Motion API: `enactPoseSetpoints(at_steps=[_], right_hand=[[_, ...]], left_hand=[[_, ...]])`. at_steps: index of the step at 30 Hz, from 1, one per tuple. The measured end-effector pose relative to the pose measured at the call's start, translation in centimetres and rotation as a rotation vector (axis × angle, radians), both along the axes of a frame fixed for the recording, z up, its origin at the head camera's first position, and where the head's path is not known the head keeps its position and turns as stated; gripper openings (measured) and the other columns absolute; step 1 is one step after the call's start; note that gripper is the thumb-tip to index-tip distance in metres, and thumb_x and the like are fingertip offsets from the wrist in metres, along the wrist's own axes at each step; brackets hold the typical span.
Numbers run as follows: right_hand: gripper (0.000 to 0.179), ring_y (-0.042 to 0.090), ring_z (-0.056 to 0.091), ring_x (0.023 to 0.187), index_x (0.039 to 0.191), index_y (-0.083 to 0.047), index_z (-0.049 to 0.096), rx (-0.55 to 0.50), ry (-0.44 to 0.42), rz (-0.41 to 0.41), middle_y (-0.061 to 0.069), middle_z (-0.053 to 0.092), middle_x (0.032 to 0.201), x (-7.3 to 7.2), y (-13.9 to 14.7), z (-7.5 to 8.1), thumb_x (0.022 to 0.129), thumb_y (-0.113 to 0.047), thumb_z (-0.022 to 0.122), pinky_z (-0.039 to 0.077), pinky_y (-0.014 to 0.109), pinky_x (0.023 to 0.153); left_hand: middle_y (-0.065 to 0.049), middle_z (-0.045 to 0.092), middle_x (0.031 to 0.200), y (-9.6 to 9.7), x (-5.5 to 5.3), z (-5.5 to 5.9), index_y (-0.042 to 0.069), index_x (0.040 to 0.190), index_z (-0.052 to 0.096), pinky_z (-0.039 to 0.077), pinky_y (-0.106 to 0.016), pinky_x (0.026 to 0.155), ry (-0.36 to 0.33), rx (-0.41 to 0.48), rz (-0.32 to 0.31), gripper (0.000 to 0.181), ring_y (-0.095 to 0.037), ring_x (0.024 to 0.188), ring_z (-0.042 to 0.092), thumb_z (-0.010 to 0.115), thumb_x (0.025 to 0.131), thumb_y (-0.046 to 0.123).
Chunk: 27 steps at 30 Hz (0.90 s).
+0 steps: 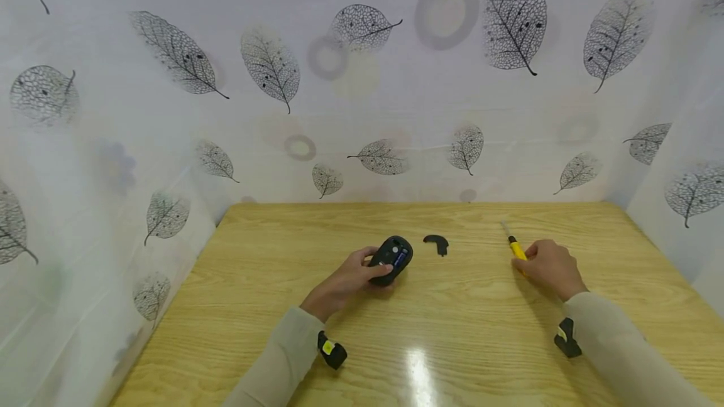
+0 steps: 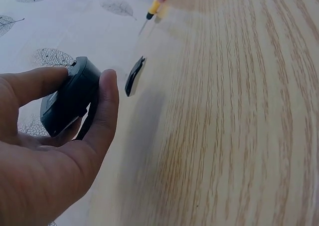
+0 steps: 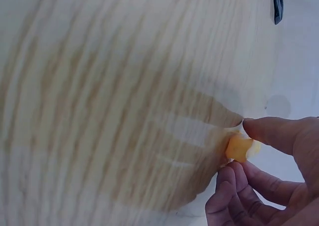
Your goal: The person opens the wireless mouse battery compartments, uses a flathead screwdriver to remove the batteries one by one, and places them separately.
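Note:
My left hand point(image 1: 353, 278) grips a black computer mouse point(image 1: 383, 276), its underside turned up toward the head camera. A dark blue battery point(image 1: 400, 257) shows in the mouse's uncovered compartment. In the left wrist view the mouse point(image 2: 70, 99) is held between thumb and fingers above the wood. Over on the right, my right hand point(image 1: 553, 267) pinches the yellow handle of a screwdriver point(image 1: 517, 249), whose thin shaft points away from me. The handle's end point(image 3: 239, 148) shows between thumb and fingers in the right wrist view. Between the hands lies a curved black battery cover point(image 1: 438, 244).
The wood-grain table point(image 1: 452, 331) ends at a pale sheet point(image 1: 384, 99) printed with dark leaves, which hangs behind it and along both sides. Each sleeve carries a small black device at the wrist, the left one point(image 1: 332, 350) close over the table.

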State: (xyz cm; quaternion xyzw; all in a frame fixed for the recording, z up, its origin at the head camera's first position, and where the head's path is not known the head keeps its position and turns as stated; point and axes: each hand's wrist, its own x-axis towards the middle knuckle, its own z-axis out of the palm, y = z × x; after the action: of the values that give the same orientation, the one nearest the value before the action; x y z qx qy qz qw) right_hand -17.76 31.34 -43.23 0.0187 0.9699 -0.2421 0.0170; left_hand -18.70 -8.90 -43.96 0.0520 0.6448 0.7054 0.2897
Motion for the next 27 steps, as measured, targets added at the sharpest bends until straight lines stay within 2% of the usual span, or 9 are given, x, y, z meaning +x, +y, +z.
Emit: enactPoseSetpoints(at_steps=[5, 15, 22, 27], right_hand=[[0.032, 0.031, 0.062, 0.074, 0.096, 0.012, 0.07, -0.016, 0.002, -0.007, 0.027, 0.068, 0.093, 0.02, 0.08, -0.11, 0.09, -0.02, 0.071, 0.052, 0.049, 0.063], [0.034, 0.036, 0.065, 0.078, 0.101, 0.015, 0.067, -0.025, 0.038, 0.002, 0.029, 0.067, 0.096, 0.31, 0.29, -0.19, 0.09, -0.017, 0.068, 0.054, 0.053, 0.065], [0.032, 0.033, 0.063, 0.076, 0.104, 0.013, 0.067, -0.046, 0.086, 0.024, 0.025, 0.068, 0.094, 0.15, 0.53, -0.47, 0.094, -0.017, 0.066, 0.052, 0.046, 0.062], [0.034, 0.04, 0.064, 0.083, 0.109, 0.013, 0.066, -0.062, 0.096, 0.039, 0.029, 0.067, 0.101, 0.09, 0.42, -0.25, 0.097, -0.018, 0.065, 0.053, 0.052, 0.066]], left_hand=[[-0.026, 0.051, 0.134, 0.02, -0.02, -0.1, -0.002, 0.146, 0.039, 0.059, -0.037, 0.09, 0.005, -0.004, -0.001, 0.052, -0.028, 0.097, 0.07, 0.063, 0.101, 0.009], [-0.026, 0.053, 0.13, 0.14, 0.1, -0.13, -0.003, 0.144, 0.041, 0.06, -0.034, 0.085, 0.024, -0.003, -0.039, 0.05, -0.024, 0.092, 0.068, 0.064, 0.101, 0.009], [-0.025, 0.055, 0.129, 0.09, -0.06, -0.2, -0.002, 0.146, 0.039, 0.059, -0.032, 0.083, 0.031, -0.009, -0.033, 0.05, -0.023, 0.09, 0.068, 0.061, 0.103, 0.012], [-0.025, 0.056, 0.128, 0.11, -0.17, -0.27, -0.003, 0.147, 0.039, 0.059, -0.034, 0.084, 0.043, -0.019, -0.022, 0.05, -0.025, 0.093, 0.069, 0.06, 0.104, 0.013]])
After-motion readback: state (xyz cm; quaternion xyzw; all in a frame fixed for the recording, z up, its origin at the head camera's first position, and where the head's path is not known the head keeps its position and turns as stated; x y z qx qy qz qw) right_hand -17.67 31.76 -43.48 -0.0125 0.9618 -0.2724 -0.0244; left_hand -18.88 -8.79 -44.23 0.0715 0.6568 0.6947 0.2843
